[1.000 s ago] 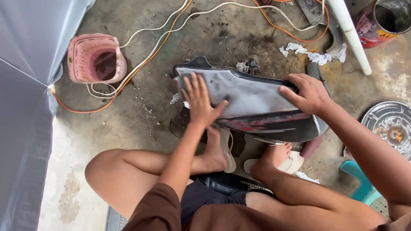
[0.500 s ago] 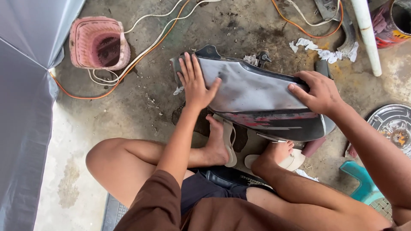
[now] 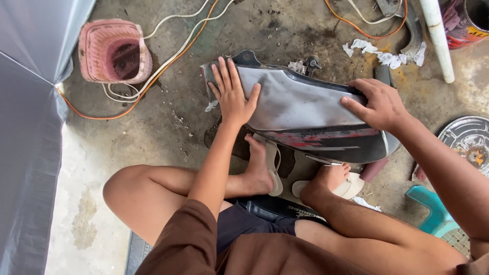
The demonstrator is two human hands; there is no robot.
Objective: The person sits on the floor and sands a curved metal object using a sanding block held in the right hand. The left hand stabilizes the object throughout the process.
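Note:
A curved vehicle body panel (image 3: 300, 102), dull grey on top with a red and black lower band, lies on the concrete floor in front of my crossed legs. My left hand (image 3: 232, 97) lies flat on the panel's left end, fingers spread; anything under the palm is hidden. At the right end, my right hand (image 3: 377, 104) grips the panel's upper edge with the fingers curled over it. My bare feet rest on sandals (image 3: 272, 173) just below the panel.
A pink plastic basket (image 3: 112, 51) stands at the upper left beside white and orange cables (image 3: 168, 61). A grey sheet (image 3: 30, 102) hangs at the left. A white pipe (image 3: 435, 35), a paint can (image 3: 466, 23), crumpled paper (image 3: 387, 56), a round metal disc (image 3: 468, 142) and a teal stool (image 3: 433, 209) lie to the right.
My left hand has slid a little up over the panel's left end. My right hand has stayed on the right end. The view has tilted slightly.

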